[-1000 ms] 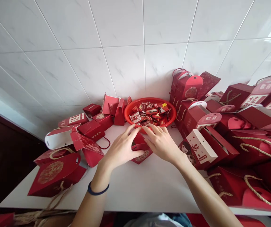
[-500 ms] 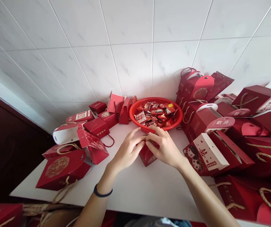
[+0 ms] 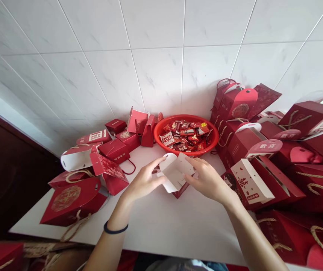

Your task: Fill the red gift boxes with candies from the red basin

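A small red gift box (image 3: 175, 175) stands on the white table with its top flaps spread, showing a white inside. My left hand (image 3: 144, 180) grips the flaps on its left side, thumb toward the near flap and fingers at the far one. On the right side my right hand (image 3: 206, 178) holds the flaps between thumb and fingers. Just behind the box sits a round red plastic basin (image 3: 157, 140) filled with wrapped candies (image 3: 186, 133). No candy can be made out inside the box.
Several red gift boxes (image 3: 73, 199) with cord handles stand at the left of the table (image 3: 161, 229). A larger pile of red boxes (image 3: 246, 145) crowds the right side. White tiled wall (image 3: 155, 75) rises behind the basin.
The box was closed at the top under both hands; its flaps are now pulled apart, baring the white inside. My hands have moved slightly away from each other.
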Demonstrator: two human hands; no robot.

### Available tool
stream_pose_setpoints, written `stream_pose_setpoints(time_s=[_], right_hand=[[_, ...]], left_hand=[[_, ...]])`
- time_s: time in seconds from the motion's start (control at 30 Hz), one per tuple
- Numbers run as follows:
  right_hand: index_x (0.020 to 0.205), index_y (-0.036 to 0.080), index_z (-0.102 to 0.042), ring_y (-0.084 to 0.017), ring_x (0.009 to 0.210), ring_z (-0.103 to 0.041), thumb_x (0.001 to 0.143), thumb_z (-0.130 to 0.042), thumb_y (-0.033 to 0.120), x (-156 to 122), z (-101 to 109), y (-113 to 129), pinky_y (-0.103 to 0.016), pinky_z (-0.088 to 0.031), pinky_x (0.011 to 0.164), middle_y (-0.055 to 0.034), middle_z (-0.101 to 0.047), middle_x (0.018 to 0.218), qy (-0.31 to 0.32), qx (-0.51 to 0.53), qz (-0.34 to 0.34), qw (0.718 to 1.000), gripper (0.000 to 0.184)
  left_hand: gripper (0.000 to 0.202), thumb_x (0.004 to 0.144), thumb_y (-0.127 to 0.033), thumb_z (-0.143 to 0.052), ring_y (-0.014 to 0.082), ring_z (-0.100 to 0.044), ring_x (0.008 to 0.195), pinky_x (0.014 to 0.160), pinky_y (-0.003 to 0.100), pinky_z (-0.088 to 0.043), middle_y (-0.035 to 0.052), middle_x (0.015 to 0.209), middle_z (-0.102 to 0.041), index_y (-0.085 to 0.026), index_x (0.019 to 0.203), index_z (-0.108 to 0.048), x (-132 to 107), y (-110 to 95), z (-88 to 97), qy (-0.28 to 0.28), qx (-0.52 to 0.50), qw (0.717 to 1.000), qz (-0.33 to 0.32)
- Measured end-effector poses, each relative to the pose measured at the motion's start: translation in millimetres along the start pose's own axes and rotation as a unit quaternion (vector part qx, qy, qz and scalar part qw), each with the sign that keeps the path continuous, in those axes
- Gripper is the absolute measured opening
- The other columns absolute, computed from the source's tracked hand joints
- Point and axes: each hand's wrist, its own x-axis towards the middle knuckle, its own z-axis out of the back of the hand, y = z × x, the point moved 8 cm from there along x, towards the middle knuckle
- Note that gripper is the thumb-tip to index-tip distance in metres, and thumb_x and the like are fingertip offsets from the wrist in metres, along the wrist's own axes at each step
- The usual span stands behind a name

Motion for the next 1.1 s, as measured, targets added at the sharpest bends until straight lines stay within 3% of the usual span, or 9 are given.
stream_pose_setpoints(time_s=[0.1, 0.17, 0.33, 0.5, 0.57, 0.67, 0.83, 0.97, 1.1], right_hand=[[0.139, 0.019, -0.06, -0.025, 0.088, -0.066, 0.085, -0.067, 0.042, -4, -4, -21, -0.037, -0.053, 0.081, -0.0081, -0.073, 0.103, 0.044, 0.102, -0.061, 0.992, 0.059], [0.145, 0.015, -0.053, -0.024, 0.084, -0.066, 0.08, -0.071, 0.051, -11, -7, -35, -0.036, -0.052, 0.077, -0.0088, -0.072, 0.101, 0.063, 0.187, -0.117, 0.973, 0.076], [0.147, 0.01, -0.049, -0.024, 0.09, -0.064, 0.068, -0.081, 0.061, -24, -14, -57, -0.034, -0.05, 0.074, -0.009, -0.07, 0.096, 0.066, 0.319, -0.192, 0.926, 0.099], [0.151, 0.016, -0.044, -0.025, 0.093, -0.066, 0.062, -0.088, 0.055, -23, -26, -70, -0.035, -0.053, 0.078, -0.012, -0.07, 0.114, 0.067, 0.383, -0.191, 0.901, 0.106], [0.149, 0.018, -0.047, -0.025, 0.092, -0.068, 0.063, -0.087, 0.053, -21, -26, -76, -0.038, -0.055, 0.079, -0.0125, -0.069, 0.12, 0.048, 0.345, -0.183, 0.919, 0.101], [0.132, 0.019, -0.063, -0.028, 0.096, -0.068, 0.069, -0.08, 0.053, -17, -1, -79, -0.041, -0.056, 0.084, -0.013, -0.069, 0.121, -0.061, 0.23, -0.16, 0.958, 0.073], [0.104, 0.019, -0.073, -0.025, 0.094, -0.071, 0.086, -0.063, 0.044, 14, 52, -48, -0.037, -0.055, 0.086, -0.0096, -0.075, 0.104, -0.223, 0.115, -0.081, 0.965, 0.032], [0.112, 0.02, -0.07, -0.021, 0.106, -0.069, 0.095, -0.051, 0.021, 77, 53, -52, -0.029, -0.052, 0.092, -0.0078, -0.074, 0.113, -0.152, -0.038, -0.156, 0.975, 0.026], [0.109, 0.014, -0.07, -0.032, 0.108, -0.069, 0.08, -0.061, 0.004, 122, 40, -81, -0.036, -0.052, 0.089, -0.0167, -0.074, 0.11, -0.086, -0.086, -0.223, 0.967, 0.032]], left_hand=[[0.091, 0.077, -0.032, -0.07, 0.0287, -0.06, 0.129, 0.106, 0.039, -0.051, 0.0071, 0.157, -0.049, -0.028, 0.16, -0.032, -9, 14, -2.5, 0.077, -0.02, 0.997, 0.019], [0.093, 0.077, -0.032, -0.07, 0.0295, -0.056, 0.133, 0.109, 0.041, -0.049, 0.0071, 0.159, -0.047, -0.028, 0.161, -0.031, -12, 23, -2.2, 0.094, -0.009, 0.995, 0.028], [0.086, 0.079, -0.033, -0.069, 0.0295, -0.056, 0.134, 0.111, 0.042, -0.048, 0.0077, 0.153, -0.054, -0.026, 0.158, -0.037, -7, 33, -6.8, 0.11, 0.006, 0.994, 0.024], [0.081, 0.085, -0.036, -0.066, 0.0272, -0.063, 0.125, 0.106, 0.041, -0.052, 0.0066, 0.151, -0.056, -0.029, 0.159, -0.034, 13, 27, -11.0, 0.089, 0.017, 0.996, -0.027], [0.079, 0.086, -0.037, -0.067, 0.0275, -0.061, 0.128, 0.108, 0.042, -0.051, 0.0073, 0.153, -0.054, -0.028, 0.158, -0.036, 18, 25, -9.2, 0.081, 0.032, 0.995, -0.046], [0.077, 0.081, -0.038, -0.074, 0.0303, -0.052, 0.139, 0.116, 0.044, -0.044, 0.0078, 0.156, -0.05, -0.028, 0.152, -0.047, 21, 21, -1.1, 0.076, 0.088, 0.99, -0.077], [0.058, 0.082, -0.047, -0.073, 0.0313, -0.054, 0.137, 0.114, 0.047, -0.046, 0.0103, 0.147, -0.058, -0.024, 0.134, -0.064, 30, 6, 19.5, 0.038, 0.113, 0.987, -0.112], [0.037, 0.085, -0.041, -0.067, 0.0265, -0.068, 0.116, 0.104, 0.042, -0.055, 0.0094, 0.124, -0.072, -0.021, 0.115, -0.072, 43, -15, 28.6, -0.028, 0.061, 0.986, -0.155], [0.033, 0.082, -0.039, -0.068, 0.0237, -0.073, 0.1, 0.097, 0.039, -0.059, 0.0092, 0.113, -0.077, -0.018, 0.107, -0.074, 52, -20, 28.6, -0.042, 0.008, 0.987, -0.157]])
